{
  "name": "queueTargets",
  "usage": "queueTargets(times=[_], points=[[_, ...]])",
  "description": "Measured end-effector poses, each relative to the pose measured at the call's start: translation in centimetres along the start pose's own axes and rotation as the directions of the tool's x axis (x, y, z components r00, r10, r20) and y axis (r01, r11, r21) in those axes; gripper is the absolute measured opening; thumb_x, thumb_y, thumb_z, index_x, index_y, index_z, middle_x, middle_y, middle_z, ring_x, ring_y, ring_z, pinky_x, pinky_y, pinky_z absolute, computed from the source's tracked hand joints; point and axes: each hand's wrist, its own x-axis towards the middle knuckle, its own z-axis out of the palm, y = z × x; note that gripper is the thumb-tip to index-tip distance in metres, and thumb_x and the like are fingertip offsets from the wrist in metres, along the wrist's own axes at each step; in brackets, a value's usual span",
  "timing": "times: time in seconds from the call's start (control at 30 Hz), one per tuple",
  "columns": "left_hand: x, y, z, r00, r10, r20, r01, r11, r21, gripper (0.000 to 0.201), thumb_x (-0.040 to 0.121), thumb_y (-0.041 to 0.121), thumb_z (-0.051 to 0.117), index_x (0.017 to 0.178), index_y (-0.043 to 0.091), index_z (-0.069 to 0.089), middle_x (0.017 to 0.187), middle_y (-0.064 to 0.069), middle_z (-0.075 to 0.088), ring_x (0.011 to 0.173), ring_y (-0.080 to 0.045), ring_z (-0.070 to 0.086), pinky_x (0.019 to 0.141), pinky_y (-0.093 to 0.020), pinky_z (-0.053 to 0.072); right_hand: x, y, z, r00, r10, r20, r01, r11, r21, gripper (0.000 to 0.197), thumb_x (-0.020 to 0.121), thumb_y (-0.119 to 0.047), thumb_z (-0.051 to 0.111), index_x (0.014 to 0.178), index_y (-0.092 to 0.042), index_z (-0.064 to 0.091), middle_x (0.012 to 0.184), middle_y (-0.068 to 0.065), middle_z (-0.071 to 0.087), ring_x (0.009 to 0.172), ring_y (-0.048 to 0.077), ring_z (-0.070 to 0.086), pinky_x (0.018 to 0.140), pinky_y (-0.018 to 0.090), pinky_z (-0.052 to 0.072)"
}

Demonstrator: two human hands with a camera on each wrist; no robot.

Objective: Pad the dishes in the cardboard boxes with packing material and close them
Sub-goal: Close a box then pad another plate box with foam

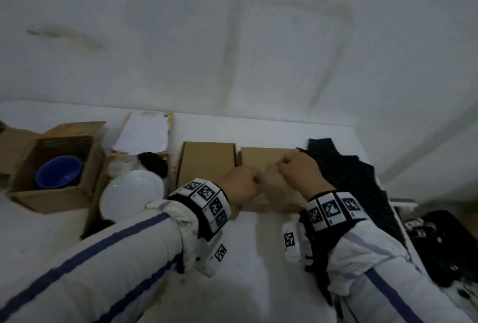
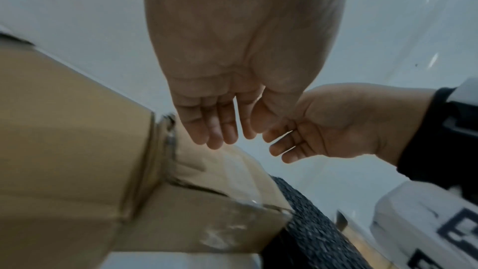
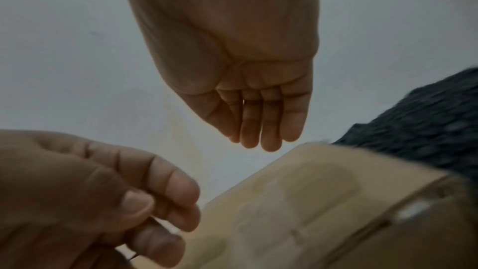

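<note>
Hands hover together over the closed right-hand cardboard box [image 1: 269, 180] on the white surface [image 1: 248, 258]. From the head view the left hand [image 1: 243, 184] and right hand [image 1: 301, 172] look knuckled over, nearly touching each other above the lid. The wrist views show more: the left hand's fingers [image 2: 214, 130] hang loosely bent with nothing in them, and the right hand's fingers [image 3: 261, 128] hang relaxed and empty too — neither touches the cardboard as far as the blur allows. Just left of the fingers sits a second closed box [image 1: 207, 164], side by side with the first. Right of the fingers, black packing mesh [image 1: 344, 167] lies against the box and spills down the surface. Well to the left of the fingers stand two open boxes — one [image 1: 51, 193] holding a blue bowl [image 1: 59, 171], the other [image 1: 101, 206] holding a white plate [image 1: 132, 193] with a wad of dark mesh [image 1: 152, 163] behind it.
</note>
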Motion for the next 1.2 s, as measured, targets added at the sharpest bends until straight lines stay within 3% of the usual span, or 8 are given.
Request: queueTargets(times=[0.17,0.37,0.6,0.77,0.87,1.0,1.1,1.2], points=[[3.3,6.1,5.6,0.991,-0.003,0.131,0.005,1.000,-0.016,0.030,0.092,0.012,0.048,0.118,0.013,0.062,0.124,-0.008,0.059,0.115,-0.024,0.054,0.094,-0.030,0.043,-0.7,9.0,-3.1,0.985,0.161,0.058,-0.148,0.973,-0.180,0.028,0.089,-0.012,0.049,0.111,-0.010,0.066,0.117,0.013,0.062,0.112,0.031,0.057,0.094,0.034,0.047],[4.9,8.4,9.8,0.962,-0.126,0.240,0.133,0.991,-0.013,0.019,0.095,0.005,0.044,0.077,0.008,0.052,0.061,-0.007,0.043,0.055,-0.018,0.040,0.059,-0.029,0.036,-2.0,13.1,0.1,0.972,0.131,0.194,-0.071,0.955,-0.289,0.044,0.087,-0.024,0.058,0.126,-0.009,0.045,0.129,0.014,0.034,0.121,0.035,0.036,0.102,0.038,0.038],[4.1,8.6,10.2,0.974,-0.088,0.208,0.107,0.991,-0.084,0.030,0.091,0.005,0.049,0.116,-0.004,0.062,0.101,-0.020,0.062,0.086,-0.018,0.050,0.073,-0.023,0.037,-1.7,15.2,2.4,0.998,-0.011,0.056,0.031,0.931,-0.363,0.026,0.090,-0.014,0.044,0.108,-0.006,0.060,0.120,0.013,0.046,0.113,0.033,0.043,0.092,0.036,0.041],[4.0,7.9,10.4,0.986,-0.136,0.092,0.159,0.931,-0.330,0.034,0.097,0.031,0.047,0.097,0.000,0.062,0.085,-0.012,0.062,0.079,-0.027,0.060,0.074,-0.034,0.046,-1.0,14.5,-0.3,0.994,-0.001,-0.108,-0.007,0.997,-0.072,0.019,0.082,-0.020,0.056,0.080,-0.004,0.067,0.099,0.016,0.058,0.097,0.034,0.055,0.082,0.033,0.046],[4.2,8.2,9.7,0.981,-0.180,0.067,0.186,0.811,-0.555,0.056,0.093,0.057,0.039,0.102,0.006,0.062,0.089,-0.009,0.064,0.081,-0.028,0.064,0.075,-0.036,0.051,-2.0,12.5,-2.8,0.965,-0.053,-0.259,0.092,0.986,0.142,0.034,0.077,-0.020,0.063,0.049,-0.020,0.045,0.072,0.003,0.050,0.079,0.024,0.052,0.066,0.025,0.033],[4.2,8.4,7.9,0.989,-0.145,0.026,0.104,0.563,-0.820,0.049,0.094,0.054,0.044,0.099,0.011,0.067,0.092,-0.013,0.069,0.086,-0.029,0.067,0.081,-0.040,0.054,-2.9,9.1,-3.6,0.978,-0.191,-0.079,0.203,0.957,0.207,0.021,0.082,-0.018,0.062,0.062,-0.016,0.055,0.080,0.000,0.052,0.078,0.014,0.051,0.068,0.023,0.032],[3.5,7.7,6.3,0.971,-0.227,-0.073,0.063,0.539,-0.840,0.022,0.098,0.028,0.045,0.094,0.014,0.062,0.087,-0.010,0.062,0.075,-0.022,0.061,0.070,-0.035,0.050,-3.0,7.9,-3.9,0.976,-0.214,-0.041,0.212,0.891,0.402,0.009,0.083,-0.012,0.061,0.079,-0.013,0.070,0.084,-0.001,0.059,0.079,0.011,0.054,0.073,0.021,0.038],[2.4,6.2,4.3,0.962,-0.214,-0.171,-0.008,0.603,-0.798,0.024,0.099,0.024,0.045,0.108,0.010,0.062,0.103,-0.010,0.065,0.096,-0.026,0.062,0.088,-0.040,0.048,-2.0,8.0,-4.5,0.991,-0.071,-0.115,0.117,0.878,0.464,0.010,0.082,-0.016,0.057,0.079,-0.022,0.065,0.079,-0.002,0.061,0.075,0.015,0.055,0.072,0.027,0.045]])
